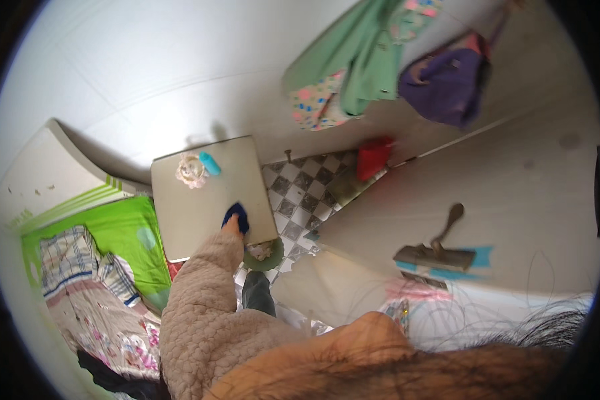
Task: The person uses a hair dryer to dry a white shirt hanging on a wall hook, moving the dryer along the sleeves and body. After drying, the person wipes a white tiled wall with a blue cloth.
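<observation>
My left hand [234, 226], in a quilted beige sleeve, reaches onto a pale square tabletop [205, 210] and holds a bunched dark blue cloth [236, 214] against its surface near the right-hand edge. Much of the palm is hidden by the sleeve and the cloth. Farther back on the same top, a turquoise bottle or tube [210, 163] lies beside a small round dish with a frilly pale pink edge [191, 170]. My right hand is out of view.
Against the table's near right corner is a green bin [275, 257] with crumpled paper. A bed with a bright green sheet [125, 230] lies left. Green [360, 65] and purple [445, 85] garments hang at the wall. A door handle [440, 252] shows at right, beside checkered floor tiles [300, 200].
</observation>
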A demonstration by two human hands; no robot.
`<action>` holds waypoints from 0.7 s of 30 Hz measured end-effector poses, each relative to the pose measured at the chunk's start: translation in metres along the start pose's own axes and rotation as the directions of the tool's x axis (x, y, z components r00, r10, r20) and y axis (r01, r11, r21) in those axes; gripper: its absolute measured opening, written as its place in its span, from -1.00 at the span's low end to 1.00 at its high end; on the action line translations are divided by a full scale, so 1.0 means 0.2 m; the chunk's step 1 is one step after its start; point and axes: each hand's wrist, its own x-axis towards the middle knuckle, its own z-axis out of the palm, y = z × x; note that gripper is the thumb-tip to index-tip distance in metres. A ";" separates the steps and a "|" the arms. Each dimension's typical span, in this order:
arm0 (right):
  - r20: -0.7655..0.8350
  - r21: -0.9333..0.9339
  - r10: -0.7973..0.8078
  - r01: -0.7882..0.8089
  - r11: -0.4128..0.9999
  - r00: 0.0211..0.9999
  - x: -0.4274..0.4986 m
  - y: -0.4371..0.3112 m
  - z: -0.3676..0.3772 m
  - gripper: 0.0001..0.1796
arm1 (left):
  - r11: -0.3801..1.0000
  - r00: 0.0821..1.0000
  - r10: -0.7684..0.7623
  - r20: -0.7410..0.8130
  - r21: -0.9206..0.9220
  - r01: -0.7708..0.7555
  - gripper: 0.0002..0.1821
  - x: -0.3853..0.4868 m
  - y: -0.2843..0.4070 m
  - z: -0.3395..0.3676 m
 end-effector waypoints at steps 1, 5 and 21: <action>0.038 0.014 -0.015 0.015 1.000 0.999 -0.04 -0.02 0.01 -0.34 | 1.000 0.999 -0.011 0.042 -0.013 0.011 -0.50 -0.12 -0.09 0.09; 0.090 0.189 0.018 -0.035 0.981 0.996 -0.31 -0.03 -0.06 -0.28 | 0.933 0.946 0.077 0.314 0.312 -0.179 -0.60 -0.49 -0.53 0.38; -0.891 0.292 -0.177 0.827 0.480 0.417 -1.83 0.48 -1.63 -0.30 | 0.228 -0.057 0.297 0.953 -0.129 -0.965 -0.55 -1.77 1.45 1.04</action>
